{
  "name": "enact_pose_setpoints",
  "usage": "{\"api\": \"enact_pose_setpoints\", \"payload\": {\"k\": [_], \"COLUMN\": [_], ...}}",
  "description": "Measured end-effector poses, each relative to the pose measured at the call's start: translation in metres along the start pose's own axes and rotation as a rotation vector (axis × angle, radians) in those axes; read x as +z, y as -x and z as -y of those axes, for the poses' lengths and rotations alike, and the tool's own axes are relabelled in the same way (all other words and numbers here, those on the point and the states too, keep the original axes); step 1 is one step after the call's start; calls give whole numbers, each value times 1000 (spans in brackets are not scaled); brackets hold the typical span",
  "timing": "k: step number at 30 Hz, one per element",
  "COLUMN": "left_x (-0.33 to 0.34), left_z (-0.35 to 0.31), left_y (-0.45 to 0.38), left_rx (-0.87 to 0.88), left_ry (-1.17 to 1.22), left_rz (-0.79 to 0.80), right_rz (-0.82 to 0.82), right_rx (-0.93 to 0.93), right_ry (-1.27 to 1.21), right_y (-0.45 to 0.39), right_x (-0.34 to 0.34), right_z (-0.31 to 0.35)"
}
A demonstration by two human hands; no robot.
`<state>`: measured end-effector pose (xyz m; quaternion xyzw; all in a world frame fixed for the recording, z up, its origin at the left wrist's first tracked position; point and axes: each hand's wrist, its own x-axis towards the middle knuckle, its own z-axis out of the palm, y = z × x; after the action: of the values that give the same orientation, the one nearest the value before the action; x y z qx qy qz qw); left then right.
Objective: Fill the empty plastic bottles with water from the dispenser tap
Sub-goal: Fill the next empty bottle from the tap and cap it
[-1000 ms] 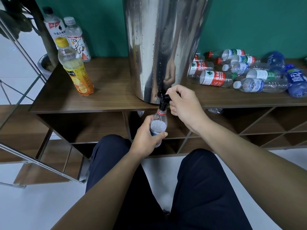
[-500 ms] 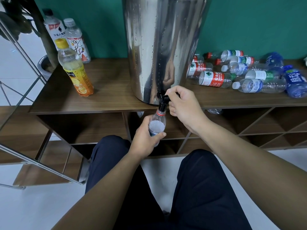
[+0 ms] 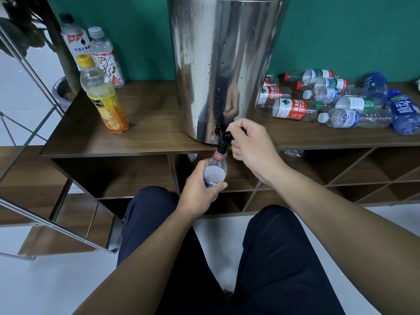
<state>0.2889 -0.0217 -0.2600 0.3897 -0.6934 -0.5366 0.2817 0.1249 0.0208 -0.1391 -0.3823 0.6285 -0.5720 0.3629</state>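
1. Head view: left hand [image 3: 200,185] wraps its fingers round a clear bottle [image 3: 214,172], mouth held up at the black tap [image 3: 223,138] spout of the steel dispenser [image 3: 227,64], below the shelf [image 3: 147,137] edge.
2. Right hand [image 3: 251,144] curls round the tap lever; whether water is flowing I cannot tell.
3. Risk: overflow. Water level looks high, near the shoulder; a late lever release would spill onto trousers and floor.
4. Risk: mouth slips off the spout if the left wrist tilts; the narrow neck leaves little margin.
5. Risk: squeezing the thin wall pushes water out.
6. Empty bottles [image 3: 329,103] lie heaped right of the dispenser, three upright bottles [image 3: 100,69] left; an elbow sweep could roll the empties off.
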Motion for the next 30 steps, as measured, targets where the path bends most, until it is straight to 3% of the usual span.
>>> {"api": "enact_pose_setpoints", "payload": {"k": [30], "left_x": [0], "left_z": [-3], "left_y": [3], "left_rx": [-10], "left_ry": [41], "left_rz": [24], "right_rz": [-7], "right_rx": [3], "right_ry": [3], "right_y": [2], "right_x": [1], "right_z": [2]}}
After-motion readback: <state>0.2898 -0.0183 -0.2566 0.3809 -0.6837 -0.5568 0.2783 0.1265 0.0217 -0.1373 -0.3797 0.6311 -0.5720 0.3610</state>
